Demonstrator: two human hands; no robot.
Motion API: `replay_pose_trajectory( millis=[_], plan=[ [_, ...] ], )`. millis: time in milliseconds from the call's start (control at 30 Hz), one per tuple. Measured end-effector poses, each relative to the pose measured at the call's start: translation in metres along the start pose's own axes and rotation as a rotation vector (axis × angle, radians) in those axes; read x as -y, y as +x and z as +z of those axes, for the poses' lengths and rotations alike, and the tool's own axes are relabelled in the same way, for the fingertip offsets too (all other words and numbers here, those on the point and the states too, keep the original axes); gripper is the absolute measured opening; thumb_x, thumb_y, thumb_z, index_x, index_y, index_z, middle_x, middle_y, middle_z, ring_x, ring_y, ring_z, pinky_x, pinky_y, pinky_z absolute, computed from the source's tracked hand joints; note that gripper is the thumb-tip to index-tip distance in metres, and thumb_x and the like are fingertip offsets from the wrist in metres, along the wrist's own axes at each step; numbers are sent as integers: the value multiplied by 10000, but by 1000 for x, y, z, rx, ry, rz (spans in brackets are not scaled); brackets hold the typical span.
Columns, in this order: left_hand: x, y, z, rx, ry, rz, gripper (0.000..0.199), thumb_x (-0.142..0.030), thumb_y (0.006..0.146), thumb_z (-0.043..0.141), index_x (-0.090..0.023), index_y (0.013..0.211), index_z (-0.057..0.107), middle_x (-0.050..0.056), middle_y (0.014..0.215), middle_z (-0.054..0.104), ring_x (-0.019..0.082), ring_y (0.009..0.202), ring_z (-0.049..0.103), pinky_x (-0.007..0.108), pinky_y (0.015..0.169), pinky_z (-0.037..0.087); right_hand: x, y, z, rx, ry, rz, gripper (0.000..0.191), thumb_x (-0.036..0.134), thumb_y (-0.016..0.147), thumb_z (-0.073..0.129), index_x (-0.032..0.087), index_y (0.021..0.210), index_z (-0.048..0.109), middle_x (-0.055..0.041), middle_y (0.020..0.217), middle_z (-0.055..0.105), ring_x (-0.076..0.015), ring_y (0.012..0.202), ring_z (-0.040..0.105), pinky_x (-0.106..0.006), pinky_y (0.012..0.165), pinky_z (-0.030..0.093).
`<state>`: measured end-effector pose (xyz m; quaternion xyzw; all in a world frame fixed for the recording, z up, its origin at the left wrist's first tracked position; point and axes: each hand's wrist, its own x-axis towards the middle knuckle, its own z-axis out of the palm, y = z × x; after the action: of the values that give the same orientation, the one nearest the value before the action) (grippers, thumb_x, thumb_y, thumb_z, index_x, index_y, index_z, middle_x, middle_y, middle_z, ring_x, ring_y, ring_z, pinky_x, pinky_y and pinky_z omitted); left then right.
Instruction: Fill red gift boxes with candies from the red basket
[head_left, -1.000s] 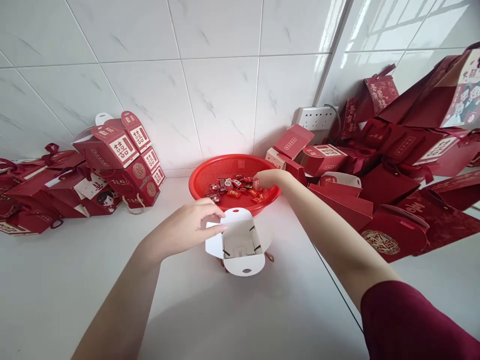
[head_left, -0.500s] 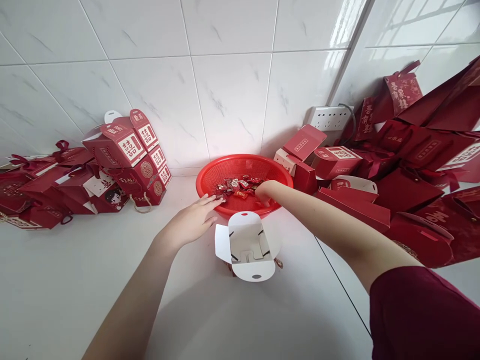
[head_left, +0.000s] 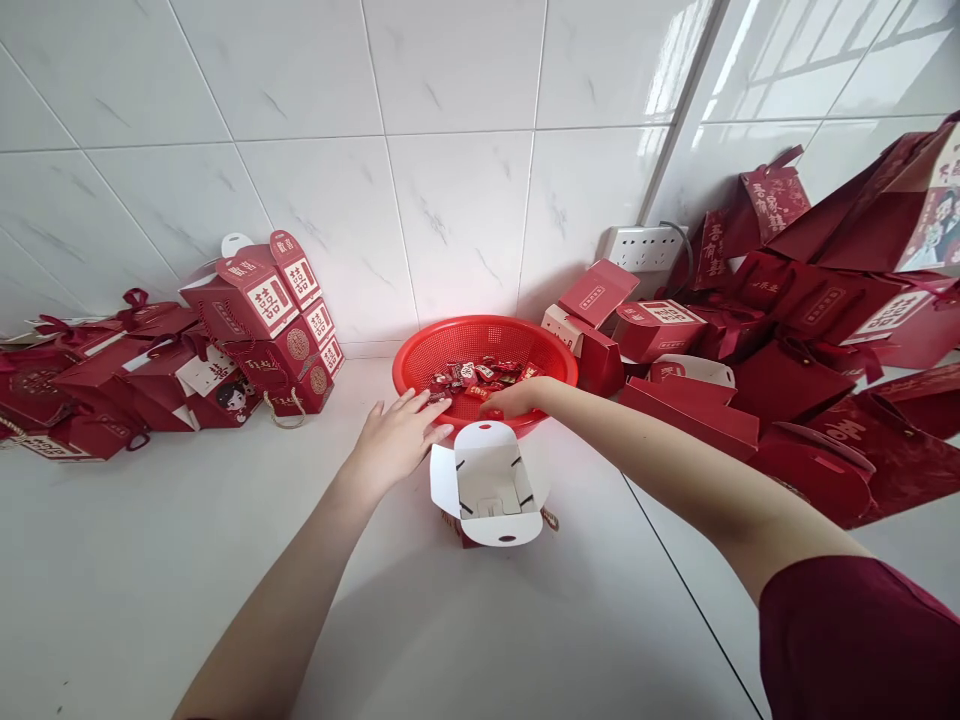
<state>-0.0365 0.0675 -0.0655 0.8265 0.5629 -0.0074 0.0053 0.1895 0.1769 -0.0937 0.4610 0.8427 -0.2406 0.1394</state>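
A red plastic basket [head_left: 420, 345] stands against the wall with several wrapped candies [head_left: 469, 375] inside. My left hand [head_left: 401, 435] is at the basket's front left rim, its fingers spread and nothing in them. Inside the front right part of the basket is my right hand [head_left: 517, 398], its fingers curled down near the candies; whether they hold anything is hidden. Just in front of the basket a small box [head_left: 495, 480] stands upright, white inside, its flaps open and no candy visible in it.
Stacked red gift boxes [head_left: 300, 340] and ribboned boxes [head_left: 150, 370] stand at the left. Many red boxes [head_left: 795, 380] are piled at the right, beside a white power strip [head_left: 646, 248] at the wall.
My right hand has moved left and toward the front rim inside the basket. My left hand has shifted slightly left, its fingers more spread. The camera view has shifted a little.
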Motion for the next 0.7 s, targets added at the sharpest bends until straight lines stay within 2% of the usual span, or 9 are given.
replay_pose_trajectory(
  millis=[67, 167, 233, 333, 433, 500, 600, 667, 700],
  plan=[
    [-3, 1, 1, -29, 23, -21, 478, -491, 1020, 332, -368, 1474, 419, 56, 1561, 387, 269, 1476, 283, 540, 1156, 260, 1, 3, -1, 112, 39, -38, 356, 239, 747, 703, 241, 1103, 716, -62, 1177, 680, -292, 1059, 623, -390, 910, 480],
    [-2, 2, 3, -51, 14, 4, 475, -489, 1021, 333, -361, 1466, 439, 50, 1541, 422, 265, 1467, 307, 477, 1124, 351, 2, 4, -2, 237, 112, -99, 441, 255, 705, 732, 223, 1144, 701, -62, 1134, 693, -255, 966, 647, -320, 813, 512],
    [1, 1, 3, -51, -1, 13, 477, -488, 1021, 331, -357, 1467, 440, 47, 1542, 420, 265, 1467, 307, 457, 1098, 395, 4, 2, -3, 264, 155, -127, 446, 275, 713, 728, 214, 1154, 698, -60, 1108, 700, -229, 909, 654, -292, 768, 516],
    [3, 1, 4, -43, -21, 11, 480, -496, 1020, 323, -365, 1468, 434, 44, 1553, 403, 274, 1472, 295, 469, 1080, 417, 6, -4, -6, 239, 203, -163, 364, 283, 755, 693, 215, 1111, 719, -46, 1051, 714, -202, 856, 654, -274, 749, 510],
    [3, 1, 3, -41, -46, 8, 480, -499, 1016, 329, -366, 1462, 444, 44, 1547, 412, 289, 1472, 288, 482, 1068, 427, 6, -16, -13, 139, 222, -175, 275, 235, 751, 687, 207, 1017, 752, -44, 993, 726, -208, 851, 652, -277, 736, 499],
    [3, 2, 3, -45, -63, 17, 477, -493, 1014, 340, -356, 1453, 462, 44, 1538, 425, 296, 1470, 290, 485, 1066, 431, 8, -30, -17, 10, 226, -158, 261, 194, 735, 693, 181, 988, 758, -70, 1010, 726, -239, 896, 652, -302, 760, 495],
    [5, 4, 5, -59, -96, 32, 474, -492, 1011, 348, -342, 1437, 490, 45, 1532, 435, 309, 1463, 300, 493, 1070, 428, 16, -60, -16, -255, 248, -146, 353, 200, 813, 632, 172, 1158, 700, -100, 1185, 686, -269, 1062, 621, -350, 897, 473],
    [7, 5, 7, -81, -122, 47, 472, -492, 1006, 364, -334, 1427, 507, 43, 1521, 451, 318, 1452, 319, 492, 1073, 427, 23, -83, -11, -406, 353, -248, 386, 248, 889, 577, 204, 1266, 642, -76, 1260, 661, -241, 1145, 597, -353, 977, 454],
    [8, 6, 8, -93, -130, 55, 470, -490, 1003, 376, -326, 1421, 515, 43, 1514, 460, 319, 1446, 330, 488, 1075, 427, 28, -93, -6, -449, 462, -355, 384, 277, 903, 581, 211, 1277, 639, -68, 1251, 670, -228, 1146, 607, -354, 986, 463]
  ],
)
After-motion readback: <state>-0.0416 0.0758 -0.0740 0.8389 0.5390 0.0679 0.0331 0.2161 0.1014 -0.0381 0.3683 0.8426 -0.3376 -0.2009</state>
